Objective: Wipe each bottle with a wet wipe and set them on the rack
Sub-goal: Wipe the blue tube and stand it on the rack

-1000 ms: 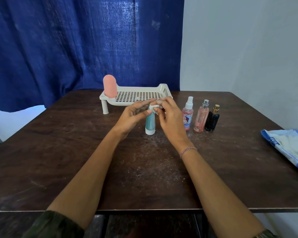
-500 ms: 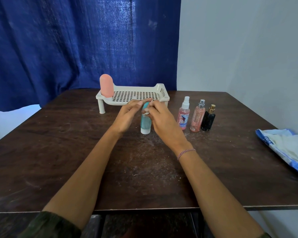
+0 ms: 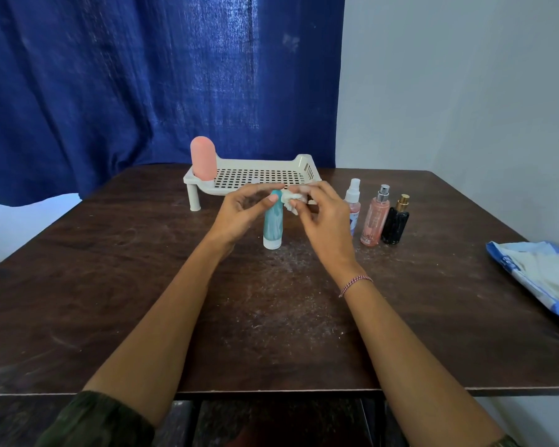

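Note:
A teal bottle (image 3: 272,224) with a white cap stands cap-down on the dark table (image 3: 142,285) in front of the white perforated rack (image 3: 259,177). My left hand (image 3: 241,211) holds the bottle's top between thumb and fingers. My right hand (image 3: 324,217) pinches a crumpled white wet wipe (image 3: 291,201) right beside the bottle's top. A pink bottle (image 3: 203,158) stands upright on the rack's left corner. Right of my hands stand a white-capped spray bottle (image 3: 353,206), a pink spray bottle (image 3: 375,217) and a black bottle (image 3: 396,222) in a row.
A blue and white wipe pack (image 3: 541,274) lies at the table's right edge. A blue curtain hangs behind the rack, and a grey wall is at the right. The table's front edge runs under my forearms.
My right hand has drawn the wipe off the top of the teal bottle, a little to the right. My left hand stays at the bottle's top.

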The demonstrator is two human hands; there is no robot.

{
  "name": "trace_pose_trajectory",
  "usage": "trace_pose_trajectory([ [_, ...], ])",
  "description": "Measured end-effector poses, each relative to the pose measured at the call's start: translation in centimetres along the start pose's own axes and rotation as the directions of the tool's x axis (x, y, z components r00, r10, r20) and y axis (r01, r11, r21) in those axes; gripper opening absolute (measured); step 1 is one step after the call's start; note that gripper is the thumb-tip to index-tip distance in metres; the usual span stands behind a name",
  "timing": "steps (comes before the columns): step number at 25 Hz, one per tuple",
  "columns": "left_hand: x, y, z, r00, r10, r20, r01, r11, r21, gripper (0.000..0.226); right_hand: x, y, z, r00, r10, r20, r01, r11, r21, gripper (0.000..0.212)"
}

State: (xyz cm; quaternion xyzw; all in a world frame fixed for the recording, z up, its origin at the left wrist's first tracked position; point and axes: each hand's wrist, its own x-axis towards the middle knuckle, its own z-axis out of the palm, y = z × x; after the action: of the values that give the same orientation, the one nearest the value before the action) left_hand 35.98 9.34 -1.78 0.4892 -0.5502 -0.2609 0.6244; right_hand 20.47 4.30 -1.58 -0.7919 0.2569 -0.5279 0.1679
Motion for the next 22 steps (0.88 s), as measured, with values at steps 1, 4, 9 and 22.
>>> trace_pose_trajectory([
  [1, 0.06, -0.12, -0.06, 1.000, -0.014, 0.006, 0.014, 1.000, -0.004, 0.026, 0.01, 0.12, 0.10, 1.000, 0.019, -0.002, -0.019, 1.000, 0.015, 0.026],
  [4, 0.11, -0.38, -0.21, 0.998, -0.041, 0.041, 0.040, 0.999, 0.013, 0.030, 0.02, 0.46, 0.23, 0.998, 0.062, -0.025, -0.060, 0.997, 0.053, 0.027],
  [9, 0.06, -0.36, 0.00, 1.000, -0.016, 0.005, 0.016, 1.000, 0.019, 0.023, -0.08, 0.41, 0.47, 0.995, 0.078, -0.065, -0.070, 0.991, 0.115, 0.028],
  [22, 0.35, -0.73, -0.26, 0.989, 0.068, -0.130, -0.067, 0.998, 0.016, 0.021, -0.60, 0.85, 0.39, 0.983, -0.068, 0.169, 0.065, 0.998, 0.022, 0.021],
])
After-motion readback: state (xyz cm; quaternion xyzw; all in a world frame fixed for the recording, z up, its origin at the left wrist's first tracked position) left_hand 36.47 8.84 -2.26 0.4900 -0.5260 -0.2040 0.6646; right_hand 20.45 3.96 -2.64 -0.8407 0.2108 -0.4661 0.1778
